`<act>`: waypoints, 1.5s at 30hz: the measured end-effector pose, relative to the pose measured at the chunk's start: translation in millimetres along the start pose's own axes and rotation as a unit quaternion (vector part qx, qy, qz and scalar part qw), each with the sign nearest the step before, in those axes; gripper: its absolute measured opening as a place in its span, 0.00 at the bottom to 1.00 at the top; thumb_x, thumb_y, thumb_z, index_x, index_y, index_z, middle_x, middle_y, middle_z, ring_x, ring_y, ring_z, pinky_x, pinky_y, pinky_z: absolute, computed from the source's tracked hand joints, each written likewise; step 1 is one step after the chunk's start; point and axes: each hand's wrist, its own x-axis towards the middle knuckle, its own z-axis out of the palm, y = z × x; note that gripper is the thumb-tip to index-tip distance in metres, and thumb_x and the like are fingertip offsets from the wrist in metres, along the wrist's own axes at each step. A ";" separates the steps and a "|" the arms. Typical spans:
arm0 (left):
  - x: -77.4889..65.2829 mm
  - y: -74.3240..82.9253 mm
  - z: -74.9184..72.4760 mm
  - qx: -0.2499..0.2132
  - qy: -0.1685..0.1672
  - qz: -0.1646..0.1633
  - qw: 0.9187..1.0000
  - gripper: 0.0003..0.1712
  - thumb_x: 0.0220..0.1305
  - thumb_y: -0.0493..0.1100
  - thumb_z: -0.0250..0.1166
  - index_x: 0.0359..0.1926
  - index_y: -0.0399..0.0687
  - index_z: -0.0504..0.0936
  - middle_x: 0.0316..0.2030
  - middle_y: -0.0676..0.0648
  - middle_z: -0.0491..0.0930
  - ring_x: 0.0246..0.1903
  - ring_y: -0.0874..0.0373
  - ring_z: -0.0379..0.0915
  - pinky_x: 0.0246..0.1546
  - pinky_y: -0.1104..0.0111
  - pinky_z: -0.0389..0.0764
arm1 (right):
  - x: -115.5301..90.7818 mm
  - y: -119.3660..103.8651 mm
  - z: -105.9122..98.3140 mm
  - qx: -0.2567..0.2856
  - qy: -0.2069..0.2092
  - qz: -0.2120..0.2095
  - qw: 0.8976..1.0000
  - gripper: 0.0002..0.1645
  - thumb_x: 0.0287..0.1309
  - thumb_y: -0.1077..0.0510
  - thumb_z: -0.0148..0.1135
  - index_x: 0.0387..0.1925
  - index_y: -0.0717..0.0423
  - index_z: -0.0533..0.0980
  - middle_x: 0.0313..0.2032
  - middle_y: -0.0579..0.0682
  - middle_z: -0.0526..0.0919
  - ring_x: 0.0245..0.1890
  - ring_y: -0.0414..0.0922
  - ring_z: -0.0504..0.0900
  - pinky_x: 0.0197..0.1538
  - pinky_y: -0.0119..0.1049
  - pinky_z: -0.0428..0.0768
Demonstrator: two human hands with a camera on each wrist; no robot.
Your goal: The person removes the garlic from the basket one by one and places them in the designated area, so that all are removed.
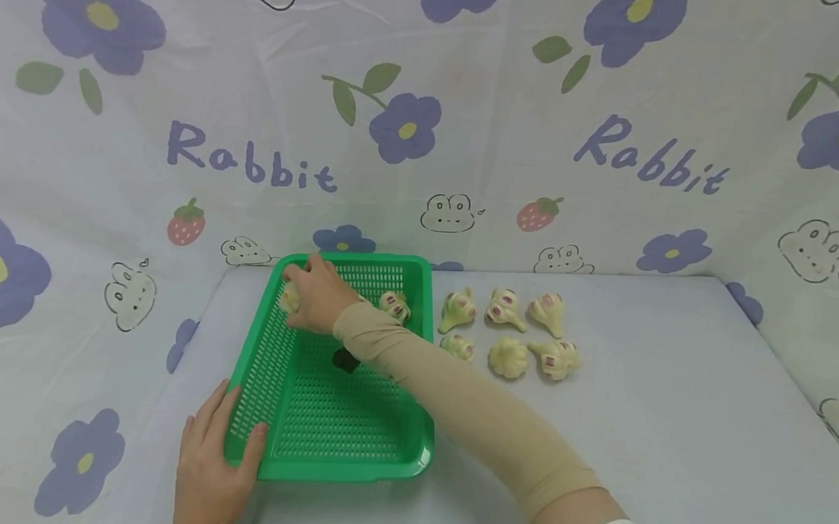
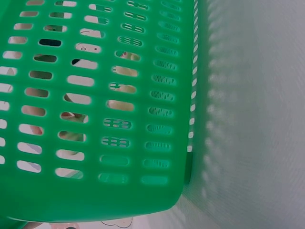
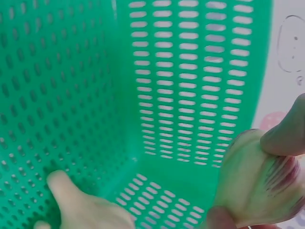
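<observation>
My right hand (image 1: pixel 321 295) pinches a garlic bulb (image 1: pixel 290 298) at the far left corner of the green plastic basket (image 1: pixel 340 471). In the right wrist view, the thumb and fingertips hold this purple-streaked bulb (image 3: pixel 257 181) beside the slotted wall. Another garlic bulb (image 3: pixel 93 210) lies in the basket, cut off by the lower edge. At the basket's near left corner, my left hand (image 1: pixel 215 460) grips the rim, its fingers along the outer side and its thumb at the front. The left wrist view shows mostly the slotted basket wall (image 2: pixel 143 191).
Inside the basket, a garlic bulb (image 1: pixel 394 306) lies near the far right side. Several more bulbs stand in two rows right of the basket, among them a rounded one (image 1: pixel 508 357). A patterned cloth (image 1: pixel 482 124) hangs behind the white table (image 1: pixel 665 429).
</observation>
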 end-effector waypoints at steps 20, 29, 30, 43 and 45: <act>1.6 -3.8 -1.6 -0.008 0.019 0.018 1.000 0.34 0.65 0.43 0.70 0.71 0.41 0.74 0.72 0.37 0.70 0.72 0.33 0.65 0.74 0.30 0.54 | -44.9 0.3 -29.9 0.066 0.003 -0.016 0.998 0.37 0.58 0.54 0.73 0.68 0.50 0.73 0.55 0.55 0.71 0.44 0.45 0.71 0.40 0.32 0.76; 1.7 -3.8 -0.9 -0.007 0.016 0.017 1.000 0.34 0.66 0.44 0.69 0.71 0.41 0.74 0.73 0.37 0.70 0.72 0.34 0.65 0.75 0.31 0.53 | -77.0 10.1 -46.7 0.074 0.021 -0.021 0.997 0.37 0.56 0.57 0.74 0.68 0.51 0.74 0.52 0.55 0.73 0.43 0.45 0.73 0.39 0.32 0.77; 1.8 -3.2 -1.3 -0.007 0.015 0.017 1.000 0.34 0.66 0.44 0.69 0.71 0.41 0.74 0.73 0.38 0.70 0.72 0.34 0.64 0.75 0.31 0.53 | -81.1 11.1 -48.3 0.074 0.023 -0.019 0.997 0.37 0.56 0.57 0.74 0.68 0.50 0.74 0.52 0.55 0.72 0.43 0.45 0.73 0.39 0.32 0.77; 0.9 -4.9 -0.2 -0.013 0.013 0.019 1.000 0.34 0.66 0.44 0.69 0.71 0.41 0.74 0.73 0.37 0.70 0.72 0.34 0.64 0.74 0.31 0.53 | -125.4 34.4 -58.8 0.076 0.059 -0.017 0.995 0.38 0.55 0.60 0.71 0.69 0.52 0.74 0.54 0.54 0.72 0.41 0.46 0.71 0.39 0.36 0.76; 0.8 -4.9 -0.4 -0.014 0.011 0.018 1.000 0.34 0.67 0.45 0.69 0.71 0.41 0.74 0.73 0.38 0.70 0.72 0.34 0.64 0.74 0.30 0.53 | -132.2 38.6 -60.4 0.081 0.063 -0.013 0.995 0.38 0.55 0.60 0.71 0.69 0.53 0.74 0.55 0.55 0.72 0.41 0.45 0.71 0.40 0.36 0.76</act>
